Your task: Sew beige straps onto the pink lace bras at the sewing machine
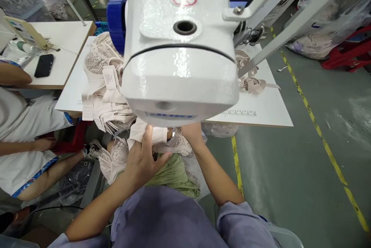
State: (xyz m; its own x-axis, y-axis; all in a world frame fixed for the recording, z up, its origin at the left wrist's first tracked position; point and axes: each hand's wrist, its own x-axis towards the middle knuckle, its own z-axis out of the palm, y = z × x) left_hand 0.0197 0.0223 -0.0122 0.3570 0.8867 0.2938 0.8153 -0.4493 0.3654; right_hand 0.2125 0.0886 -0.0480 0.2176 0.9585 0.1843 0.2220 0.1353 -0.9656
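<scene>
The white head of a sewing machine (181, 74) fills the upper middle and hides what lies under it. My left hand (145, 159) rests on a beige lace bra (117, 155) at the table's front edge, its fingers apart and pressing the band flat. Beyond the band, my right hand (193, 134) is mostly hidden below the machine head, so its fingers do not show. Part of the lace hangs over my lap. On the left of the table lies a heap of beige bras (101, 74) with a white label.
Beige straps (252, 81) lie on the white table (272, 108) to the right. A seated person (26, 132) is at the left, beside another table with a black phone (44, 65). White poles slant across the upper right; a red stool (348, 56) stands beyond.
</scene>
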